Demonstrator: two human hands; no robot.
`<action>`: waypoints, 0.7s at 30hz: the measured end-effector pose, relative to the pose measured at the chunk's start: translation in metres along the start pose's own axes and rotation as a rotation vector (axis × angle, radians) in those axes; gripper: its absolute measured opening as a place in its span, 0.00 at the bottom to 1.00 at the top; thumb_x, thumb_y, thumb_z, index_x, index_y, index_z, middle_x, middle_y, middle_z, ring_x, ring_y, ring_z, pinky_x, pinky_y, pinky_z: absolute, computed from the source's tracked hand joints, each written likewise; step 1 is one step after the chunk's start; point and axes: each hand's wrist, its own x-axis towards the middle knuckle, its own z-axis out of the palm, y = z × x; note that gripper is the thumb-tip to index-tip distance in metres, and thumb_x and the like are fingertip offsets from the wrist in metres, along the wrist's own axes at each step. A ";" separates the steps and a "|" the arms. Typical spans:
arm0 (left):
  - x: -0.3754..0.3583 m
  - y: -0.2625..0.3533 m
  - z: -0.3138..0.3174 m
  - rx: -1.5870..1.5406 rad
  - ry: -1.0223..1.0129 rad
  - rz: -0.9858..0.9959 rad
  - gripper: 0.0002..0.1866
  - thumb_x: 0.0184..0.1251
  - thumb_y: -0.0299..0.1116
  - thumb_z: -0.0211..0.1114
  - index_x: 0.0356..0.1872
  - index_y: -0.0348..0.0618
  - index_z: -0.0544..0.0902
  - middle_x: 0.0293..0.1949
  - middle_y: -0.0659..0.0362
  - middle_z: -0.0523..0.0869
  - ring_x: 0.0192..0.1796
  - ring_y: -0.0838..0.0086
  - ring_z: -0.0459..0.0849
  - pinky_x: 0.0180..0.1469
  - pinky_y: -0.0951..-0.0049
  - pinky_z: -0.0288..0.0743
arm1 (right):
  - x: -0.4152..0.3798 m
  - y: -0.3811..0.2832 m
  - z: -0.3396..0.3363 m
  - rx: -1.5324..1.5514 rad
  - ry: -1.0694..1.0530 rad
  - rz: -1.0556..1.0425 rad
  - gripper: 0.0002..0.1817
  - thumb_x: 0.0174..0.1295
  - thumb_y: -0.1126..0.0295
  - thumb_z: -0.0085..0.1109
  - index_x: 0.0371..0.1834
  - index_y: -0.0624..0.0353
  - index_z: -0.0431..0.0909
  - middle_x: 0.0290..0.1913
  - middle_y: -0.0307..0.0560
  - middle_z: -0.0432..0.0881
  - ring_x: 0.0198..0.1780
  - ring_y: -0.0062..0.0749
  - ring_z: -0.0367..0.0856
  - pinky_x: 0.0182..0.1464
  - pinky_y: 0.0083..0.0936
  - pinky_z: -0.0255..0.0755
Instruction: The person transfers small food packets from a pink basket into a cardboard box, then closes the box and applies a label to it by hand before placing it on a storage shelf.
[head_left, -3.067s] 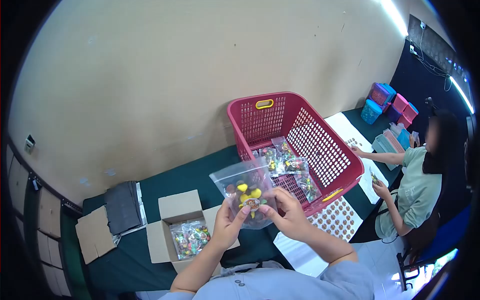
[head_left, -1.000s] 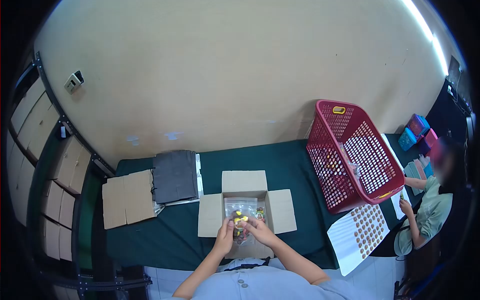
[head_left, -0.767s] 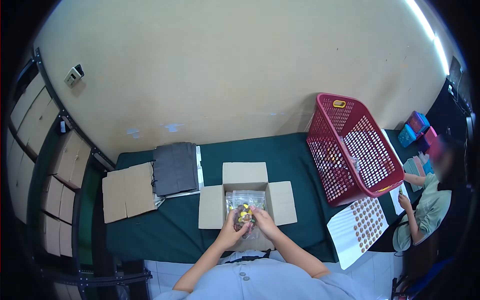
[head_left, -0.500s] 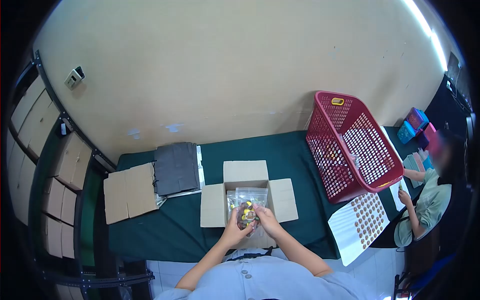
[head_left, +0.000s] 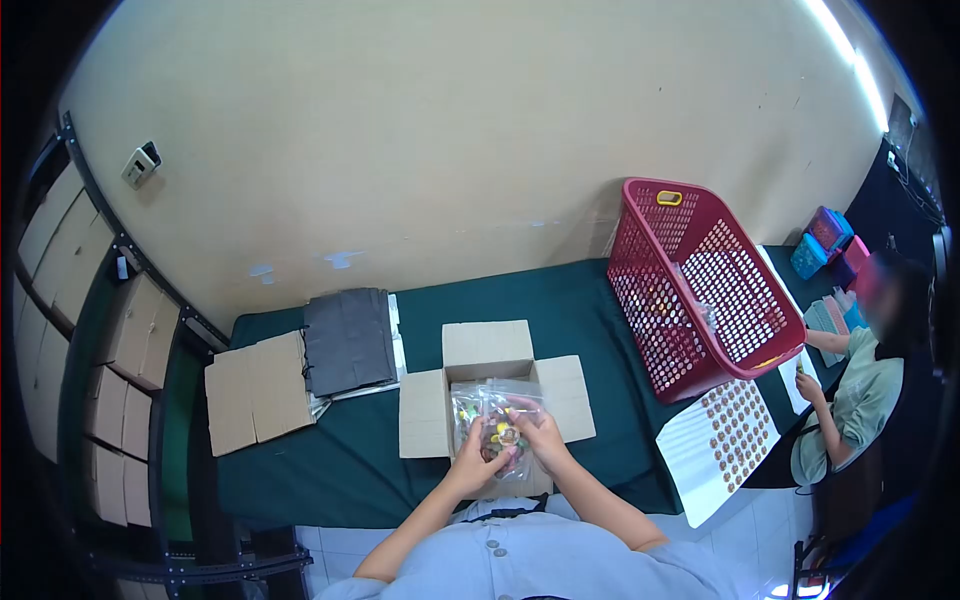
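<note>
A clear zip bag (head_left: 506, 437) of small brown, yellow and green pieces is between my two hands, over the open cardboard box (head_left: 489, 372). My left hand (head_left: 470, 466) grips its left side, with the thumb across the front. On the right side, my right hand (head_left: 541, 441) closes around the bag's edge. A round label shows on the front of the bag. Another clear bag (head_left: 464, 402) with colourful contents lies in the box, partly covered by the held one. What the pieces are, I cannot make out.
Left of the box lie dark folded bags (head_left: 347, 342) and flat cardboard (head_left: 256, 390). A tall maroon basket (head_left: 655, 330) stands at right, by a sheet of round stickers (head_left: 738, 430). A co-worker (head_left: 850, 400) sits at far right. Shelves of boxes (head_left: 125, 400) stand at left.
The bag in my hands has tilted and sits slightly lower, with its clear top now less upright. Both hands still hold it. The view has shifted a little.
</note>
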 end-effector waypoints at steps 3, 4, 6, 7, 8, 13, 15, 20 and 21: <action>-0.001 -0.017 -0.005 0.181 -0.022 0.039 0.38 0.57 0.34 0.69 0.63 0.41 0.54 0.54 0.48 0.71 0.52 0.68 0.77 0.50 0.71 0.75 | 0.013 0.009 -0.021 -0.095 0.054 0.053 0.14 0.62 0.65 0.59 0.46 0.62 0.78 0.40 0.45 0.82 0.41 0.24 0.79 0.50 0.20 0.71; -0.002 -0.019 -0.007 0.264 -0.012 0.056 0.39 0.56 0.34 0.70 0.64 0.41 0.54 0.53 0.48 0.72 0.52 0.68 0.77 0.51 0.71 0.75 | 0.011 0.006 -0.023 -0.146 0.023 0.059 0.12 0.61 0.65 0.59 0.39 0.65 0.81 0.36 0.44 0.82 0.40 0.24 0.79 0.48 0.22 0.71; -0.002 -0.022 -0.007 0.163 0.053 0.015 0.36 0.55 0.34 0.71 0.61 0.40 0.60 0.53 0.49 0.73 0.52 0.69 0.77 0.50 0.71 0.74 | 0.008 0.002 -0.024 -0.263 -0.060 0.047 0.12 0.62 0.66 0.59 0.39 0.66 0.81 0.37 0.44 0.83 0.40 0.24 0.79 0.48 0.22 0.71; 0.002 -0.027 -0.010 0.165 0.053 0.014 0.36 0.55 0.34 0.71 0.61 0.40 0.60 0.53 0.49 0.73 0.52 0.69 0.77 0.50 0.71 0.74 | 0.006 0.001 -0.024 -0.384 -0.139 0.035 0.12 0.62 0.67 0.58 0.39 0.67 0.81 0.37 0.45 0.83 0.40 0.24 0.78 0.47 0.22 0.70; 0.007 -0.034 -0.014 0.082 0.101 0.078 0.31 0.56 0.33 0.70 0.57 0.39 0.63 0.51 0.50 0.75 0.50 0.71 0.78 0.49 0.72 0.75 | 0.002 0.001 -0.022 -0.414 -0.199 0.050 0.13 0.63 0.66 0.57 0.40 0.68 0.81 0.37 0.45 0.83 0.40 0.25 0.78 0.47 0.23 0.69; 0.007 -0.011 -0.034 0.036 0.083 0.019 0.05 0.59 0.26 0.66 0.31 0.36 0.79 0.33 0.59 0.83 0.41 0.79 0.80 0.46 0.78 0.72 | -0.009 -0.013 -0.021 -0.452 -0.346 0.152 0.20 0.68 0.59 0.48 0.49 0.66 0.78 0.45 0.48 0.81 0.48 0.27 0.76 0.55 0.25 0.67; 0.007 -0.018 -0.044 0.052 0.049 0.044 0.05 0.60 0.26 0.64 0.32 0.34 0.81 0.33 0.59 0.84 0.40 0.79 0.80 0.47 0.79 0.72 | -0.010 -0.021 -0.031 -0.375 -0.582 0.206 0.23 0.71 0.57 0.42 0.56 0.65 0.73 0.50 0.49 0.79 0.54 0.28 0.73 0.60 0.27 0.63; 0.005 0.003 -0.044 0.113 -0.058 0.025 0.13 0.68 0.30 0.56 0.49 0.34 0.79 0.42 0.57 0.83 0.46 0.78 0.79 0.52 0.76 0.71 | -0.010 -0.046 -0.037 -0.463 -0.597 0.254 0.24 0.72 0.58 0.37 0.60 0.64 0.69 0.56 0.49 0.75 0.59 0.31 0.69 0.64 0.29 0.58; 0.005 0.007 -0.042 0.032 0.021 0.079 0.14 0.69 0.30 0.55 0.52 0.35 0.77 0.44 0.56 0.83 0.48 0.77 0.79 0.54 0.75 0.70 | -0.009 -0.048 -0.033 -0.466 -0.597 0.255 0.24 0.72 0.58 0.37 0.60 0.64 0.69 0.56 0.49 0.75 0.59 0.31 0.69 0.64 0.29 0.58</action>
